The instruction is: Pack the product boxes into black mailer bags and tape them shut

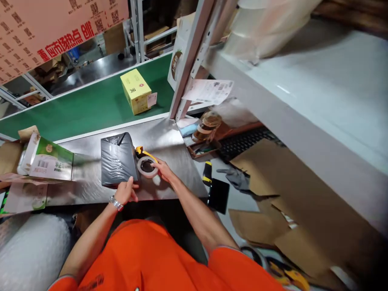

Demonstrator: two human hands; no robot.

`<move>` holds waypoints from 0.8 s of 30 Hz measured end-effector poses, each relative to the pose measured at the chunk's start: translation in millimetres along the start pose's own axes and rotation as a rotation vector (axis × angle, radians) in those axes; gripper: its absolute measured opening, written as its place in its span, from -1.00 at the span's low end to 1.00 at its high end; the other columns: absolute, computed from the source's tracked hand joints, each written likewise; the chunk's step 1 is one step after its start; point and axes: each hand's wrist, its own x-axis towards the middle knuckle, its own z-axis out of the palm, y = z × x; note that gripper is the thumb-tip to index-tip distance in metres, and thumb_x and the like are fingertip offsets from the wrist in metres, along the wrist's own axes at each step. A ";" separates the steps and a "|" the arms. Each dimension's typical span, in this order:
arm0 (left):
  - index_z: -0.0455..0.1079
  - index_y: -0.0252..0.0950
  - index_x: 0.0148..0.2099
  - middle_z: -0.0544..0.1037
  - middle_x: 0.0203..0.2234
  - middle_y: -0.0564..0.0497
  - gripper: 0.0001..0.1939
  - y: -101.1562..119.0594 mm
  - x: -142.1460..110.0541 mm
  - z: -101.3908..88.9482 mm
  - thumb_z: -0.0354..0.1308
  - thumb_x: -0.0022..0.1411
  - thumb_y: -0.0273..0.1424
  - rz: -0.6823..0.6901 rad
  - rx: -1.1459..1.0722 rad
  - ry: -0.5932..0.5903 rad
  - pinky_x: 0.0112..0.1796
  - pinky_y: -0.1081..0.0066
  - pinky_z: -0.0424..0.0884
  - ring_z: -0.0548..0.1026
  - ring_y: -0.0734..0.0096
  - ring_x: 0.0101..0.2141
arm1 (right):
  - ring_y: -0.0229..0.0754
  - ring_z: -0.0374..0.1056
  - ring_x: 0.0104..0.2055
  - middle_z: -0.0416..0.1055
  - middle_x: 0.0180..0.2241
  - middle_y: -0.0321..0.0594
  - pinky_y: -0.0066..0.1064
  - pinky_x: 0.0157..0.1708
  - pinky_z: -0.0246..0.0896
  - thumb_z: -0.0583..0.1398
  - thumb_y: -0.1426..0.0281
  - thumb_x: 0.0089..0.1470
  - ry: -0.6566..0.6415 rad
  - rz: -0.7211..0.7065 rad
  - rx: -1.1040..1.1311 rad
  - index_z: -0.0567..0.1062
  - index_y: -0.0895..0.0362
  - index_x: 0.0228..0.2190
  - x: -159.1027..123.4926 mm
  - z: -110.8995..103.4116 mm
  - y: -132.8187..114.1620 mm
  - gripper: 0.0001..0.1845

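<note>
A box-shaped parcel wrapped in black plastic [117,161] rests on the metal table [178,169] in front of me. My left hand [125,191] lies against its near right corner, thumb up on the side and fingers partly curled below. At the parcel's right side, my right hand [163,169] grips a tape dispenser [147,166] with a yellow handle and a roll of clear tape. The dispenser's yellow head is close to the parcel's right face; whether tape sticks to it I cannot make out.
Behind the table runs a green conveyor belt [91,115] carrying a yellow box [136,92]. Open green-and-white cartons [51,159] stand on the left. A metal post [194,56] and white shelf [303,101] border the right, with a keyboard [245,141], a yellow-black cutter [207,173] and cardboard [273,178] below.
</note>
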 end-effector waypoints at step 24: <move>0.04 -0.49 0.63 -0.11 0.62 -0.42 0.03 -31.4 34.4 -105.0 0.24 0.34 -0.01 0.785 1.022 0.169 0.44 -0.46 -0.24 -0.24 -0.55 0.57 | 0.01 0.56 -0.07 0.69 -0.06 -0.24 -0.18 -0.05 0.52 0.41 0.25 -0.09 0.458 -0.072 0.141 0.56 0.00 0.26 -235.2 162.5 218.7 -0.17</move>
